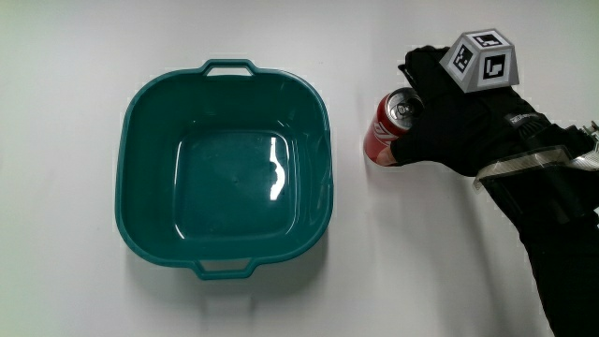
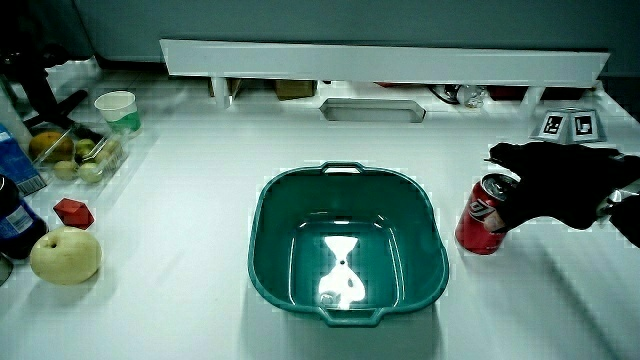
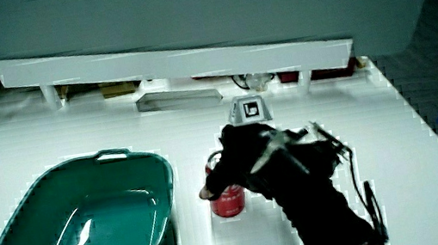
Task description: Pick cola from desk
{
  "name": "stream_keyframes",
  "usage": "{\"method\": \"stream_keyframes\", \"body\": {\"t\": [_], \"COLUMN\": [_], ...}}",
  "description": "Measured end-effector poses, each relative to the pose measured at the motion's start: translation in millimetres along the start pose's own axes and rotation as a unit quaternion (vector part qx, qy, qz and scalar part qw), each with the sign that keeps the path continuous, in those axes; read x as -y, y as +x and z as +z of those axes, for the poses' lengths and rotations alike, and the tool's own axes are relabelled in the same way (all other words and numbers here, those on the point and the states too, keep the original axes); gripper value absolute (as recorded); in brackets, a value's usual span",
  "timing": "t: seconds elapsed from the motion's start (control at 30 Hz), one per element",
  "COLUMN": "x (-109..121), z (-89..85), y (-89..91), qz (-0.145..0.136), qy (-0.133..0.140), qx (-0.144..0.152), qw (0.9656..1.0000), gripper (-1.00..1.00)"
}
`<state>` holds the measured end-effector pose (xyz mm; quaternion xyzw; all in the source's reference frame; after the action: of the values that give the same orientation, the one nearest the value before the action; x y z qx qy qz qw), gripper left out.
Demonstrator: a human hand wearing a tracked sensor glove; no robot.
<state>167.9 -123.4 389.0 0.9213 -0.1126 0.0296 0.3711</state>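
A red cola can (image 1: 387,131) stands upright on the white table beside the teal basin (image 1: 140,112). The gloved hand (image 1: 440,108), with the patterned cube (image 1: 482,62) on its back, is against the can, its fingers curled around the can's side and rim. In both side views the can (image 2: 483,218) (image 3: 228,198) rests on the table with the hand (image 2: 545,185) (image 3: 247,166) wrapped on it. The basin (image 2: 270,200) (image 3: 20,217) holds nothing.
In a side view a pear (image 2: 65,255), a small red object (image 2: 73,212), a tray of fruit (image 2: 80,155), a paper cup (image 2: 117,108) and a blue carton (image 2: 15,150) sit near the table's edge. A low white partition (image 2: 380,62) and a grey tray (image 2: 372,110) stand farther off.
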Motion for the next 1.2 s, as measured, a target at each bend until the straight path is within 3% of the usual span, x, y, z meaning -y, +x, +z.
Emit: {"method": "stream_keyframes", "body": {"t": [0.07,0.23,0.3,0.43,0.5,0.7,0.97,1.2], "x": [-2.2,-2.7,-3.6,-2.4,-1.8,5.6,30.9,53.5], "z": [-0.1,-0.5,-1.1,-0.7,0.3,5.8,30.2,54.3], "y": [2.3,4.7,5.8,6.7,6.2,4.5,-8.8,-32.1], "qz": [0.002,0.0,0.003,-0.001,0.002,0.008,0.034,0.068], "qy": [-0.01,0.009,0.004,0.031,0.027,0.057,0.109,0.158], "qx": [-0.006,-0.008,-0.012,-0.006,-0.005,-0.002,0.001,0.003], "qw": [0.9999,0.9999,0.9999,0.9995,0.9996,0.9984,0.9935,0.9852], "gripper": [0.32,0.52,0.6,0.76,0.84,1.0,1.0,1.0]}}
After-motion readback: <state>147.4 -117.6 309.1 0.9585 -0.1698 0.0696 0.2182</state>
